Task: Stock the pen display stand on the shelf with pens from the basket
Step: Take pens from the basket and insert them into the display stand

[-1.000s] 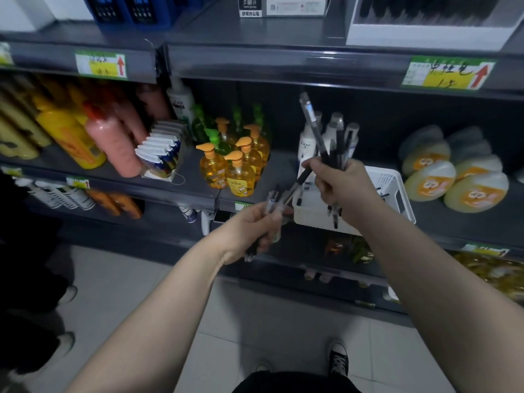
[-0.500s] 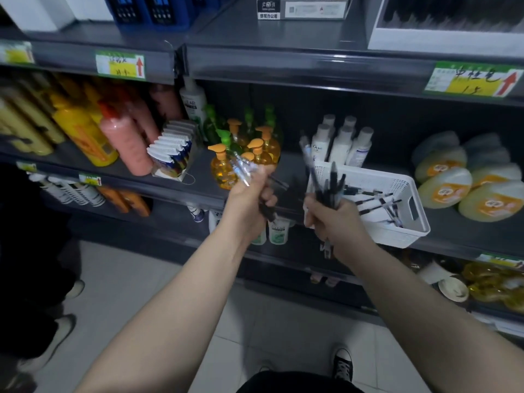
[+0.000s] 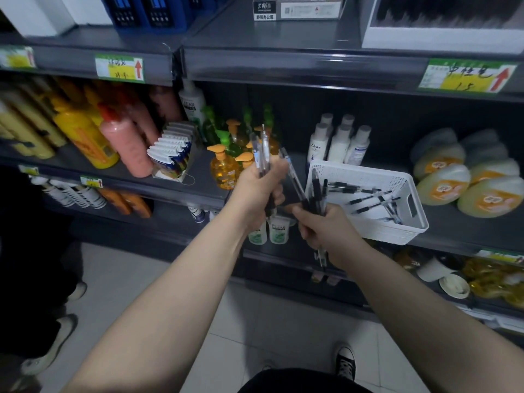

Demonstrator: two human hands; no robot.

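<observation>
While my left grip [image 3: 259, 191] and right grip [image 3: 326, 226] each clasp a bundle of pens [image 3: 262, 154] beside the white basket [image 3: 397, 234], I should square their tips before lifting them to the display stand [image 3: 442, 35] on the shelf [image 3: 297, 35] above.

Perforated white plastic basket [image 3: 365, 177], clear glossy plastic pens [image 3: 262, 154], matt dark metal shelf [image 3: 467, 225]

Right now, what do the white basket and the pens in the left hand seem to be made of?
White basket: probably moulded plastic, matte; its walls show a regular grid of small holes. Pens in the left hand: apparently clear, glossy plastic barrels, see-through; blur leaves it uncertain.
</observation>
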